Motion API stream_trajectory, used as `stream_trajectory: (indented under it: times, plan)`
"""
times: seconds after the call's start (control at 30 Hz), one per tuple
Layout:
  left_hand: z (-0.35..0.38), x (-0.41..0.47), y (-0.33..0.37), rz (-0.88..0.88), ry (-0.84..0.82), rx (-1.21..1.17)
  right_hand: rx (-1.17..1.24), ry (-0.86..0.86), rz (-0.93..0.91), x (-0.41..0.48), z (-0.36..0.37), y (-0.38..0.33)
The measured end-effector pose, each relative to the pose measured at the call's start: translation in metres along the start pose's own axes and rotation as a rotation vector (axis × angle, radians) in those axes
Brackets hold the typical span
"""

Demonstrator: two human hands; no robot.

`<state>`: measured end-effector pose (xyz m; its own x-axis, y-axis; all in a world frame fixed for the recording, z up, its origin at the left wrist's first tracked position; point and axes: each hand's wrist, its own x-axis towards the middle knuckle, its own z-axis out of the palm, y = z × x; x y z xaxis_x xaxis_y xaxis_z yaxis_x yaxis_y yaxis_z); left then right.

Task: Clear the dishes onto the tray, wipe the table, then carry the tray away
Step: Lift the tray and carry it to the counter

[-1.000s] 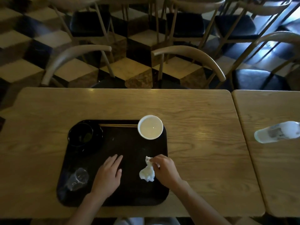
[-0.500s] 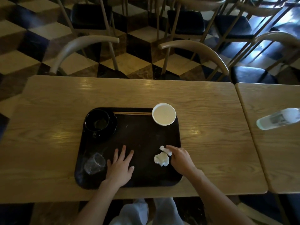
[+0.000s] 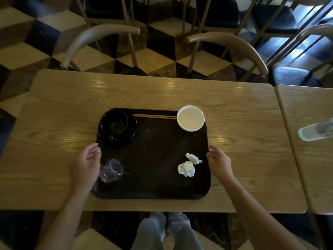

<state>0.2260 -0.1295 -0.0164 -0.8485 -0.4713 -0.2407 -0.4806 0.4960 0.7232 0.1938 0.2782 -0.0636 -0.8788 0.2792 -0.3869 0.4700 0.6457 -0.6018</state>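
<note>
A black tray (image 3: 153, 188) lies on the wooden table (image 3: 243, 145). On it stand a black bowl on a black saucer (image 3: 115, 124), wooden chopsticks (image 3: 155, 116) along the far rim, a white cup (image 3: 190, 118), a tipped clear plastic cup (image 3: 111, 170) and two crumpled white tissues (image 3: 186, 169). My left hand (image 3: 86, 163) is at the tray's left edge, fingers curled and apart, holding nothing. My right hand (image 3: 219, 162) is at the tray's right edge, fingers loosely bent and empty. Whether either hand touches the rim is unclear.
A second wooden table (image 3: 310, 159) adjoins on the right, with a clear plastic bottle (image 3: 315, 131) lying on it. Two curved-back wooden chairs (image 3: 228, 44) stand along the far side. My legs (image 3: 162, 231) show below the near edge.
My right hand let go of the tissue, which now lies on the tray. Both hands moved outward from the tray's middle to its left and right edges. The view rose higher.
</note>
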Motion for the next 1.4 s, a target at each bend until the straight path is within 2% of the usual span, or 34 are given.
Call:
stream_trajectory:
  times: [0.07,0.17,0.23,0.3,0.43,0.77,0.97,1.1,1.4]
  plan:
    - [-0.009,0.017,-0.023,-0.102,0.027,0.03,0.036,0.003,0.039,0.006,0.004,0.0]
    - [-0.006,0.041,-0.053,-0.227,-0.109,0.102,0.03,-0.005,0.048,0.012,0.01,0.003]
    - [0.002,0.051,-0.067,-0.23,-0.201,0.151,0.002,-0.009,0.03,0.015,0.014,0.006]
    - [0.009,0.06,-0.076,-0.213,-0.225,0.173,-0.071,0.019,-0.029,0.017,0.016,0.008]
    - [0.018,0.076,-0.088,-0.146,-0.168,0.215,-0.138,0.084,-0.096,0.024,0.026,0.01]
    - [0.031,0.075,-0.082,-0.014,-0.124,0.236,-0.135,0.272,-0.103,0.033,0.049,0.01]
    - [0.038,0.079,-0.099,0.101,-0.027,0.271,-0.153,0.343,-0.11,0.035,0.059,0.011]
    - [0.047,0.079,-0.107,0.094,0.068,0.212,-0.151,0.327,-0.077,0.038,0.057,0.013]
    - [0.05,0.063,-0.095,0.087,0.136,0.177,-0.118,0.247,-0.064,0.047,0.046,0.006]
